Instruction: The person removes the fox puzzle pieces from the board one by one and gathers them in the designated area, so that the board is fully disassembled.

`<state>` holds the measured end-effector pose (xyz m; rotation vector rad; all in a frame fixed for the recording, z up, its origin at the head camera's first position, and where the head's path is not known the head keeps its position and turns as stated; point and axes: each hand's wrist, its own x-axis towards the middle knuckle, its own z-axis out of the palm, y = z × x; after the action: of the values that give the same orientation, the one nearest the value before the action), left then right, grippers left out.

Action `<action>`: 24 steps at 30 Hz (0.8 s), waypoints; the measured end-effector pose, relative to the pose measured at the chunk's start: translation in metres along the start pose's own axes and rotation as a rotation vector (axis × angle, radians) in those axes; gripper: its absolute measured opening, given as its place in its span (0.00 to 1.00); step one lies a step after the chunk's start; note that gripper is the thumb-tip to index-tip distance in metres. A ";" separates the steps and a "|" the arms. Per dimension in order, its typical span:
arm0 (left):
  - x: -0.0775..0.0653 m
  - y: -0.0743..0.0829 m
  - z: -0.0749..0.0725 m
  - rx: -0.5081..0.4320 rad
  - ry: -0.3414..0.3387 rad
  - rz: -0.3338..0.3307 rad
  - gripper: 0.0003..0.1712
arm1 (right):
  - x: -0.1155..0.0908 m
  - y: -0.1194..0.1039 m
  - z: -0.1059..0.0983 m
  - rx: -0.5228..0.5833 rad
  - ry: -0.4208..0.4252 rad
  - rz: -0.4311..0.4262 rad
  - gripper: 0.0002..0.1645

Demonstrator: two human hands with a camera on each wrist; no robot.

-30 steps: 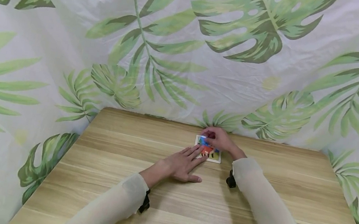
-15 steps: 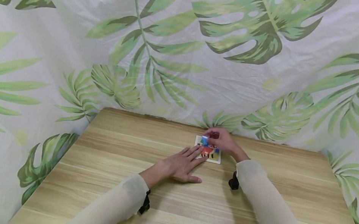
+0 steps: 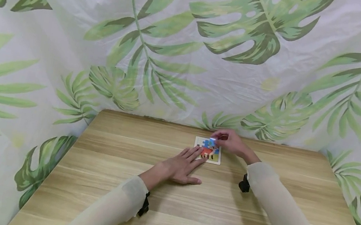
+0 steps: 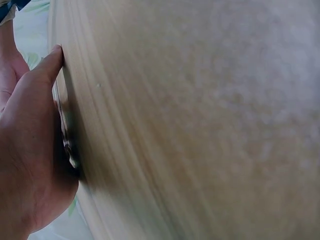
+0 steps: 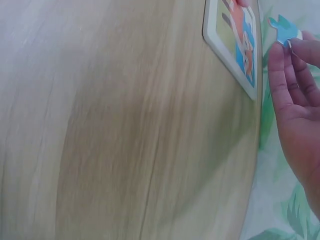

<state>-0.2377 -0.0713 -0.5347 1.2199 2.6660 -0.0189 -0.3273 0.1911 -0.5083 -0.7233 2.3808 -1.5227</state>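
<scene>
A small jigsaw puzzle in a white-edged tray lies near the table's back edge, with an orange animal on blue and green. My left hand is spread on the table, its fingertips resting on the tray's lower left part. Between thumb and fingers my right hand pinches a blue and green puzzle piece, held above the tray's top right part. A pale gap shows at the tray's upper left. In the left wrist view the left hand hides most of the tray.
The wooden table ends at the back against a leaf-printed cloth. A small black device sits at the left wrist, and another black device at the right.
The right hand has shifted to the right with the puzzle piece, uncovering the tray's upper left and the pale gap there. My left hand has stayed in place.
</scene>
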 end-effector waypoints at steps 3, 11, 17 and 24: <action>0.000 0.000 0.000 0.004 0.000 0.003 0.53 | -0.005 0.000 -0.006 0.029 -0.010 0.015 0.17; -0.001 0.000 0.001 -0.010 0.010 0.006 0.52 | -0.019 0.001 -0.024 -0.010 -0.023 0.062 0.16; -0.002 -0.001 0.002 -0.022 0.034 0.019 0.52 | -0.029 0.006 -0.036 -0.050 -0.012 0.067 0.15; -0.002 -0.001 0.003 -0.022 0.048 0.030 0.52 | -0.046 0.014 -0.049 -0.044 -0.009 0.109 0.15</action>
<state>-0.2361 -0.0738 -0.5375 1.2697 2.6806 0.0442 -0.3134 0.2576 -0.5028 -0.5972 2.4117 -1.4245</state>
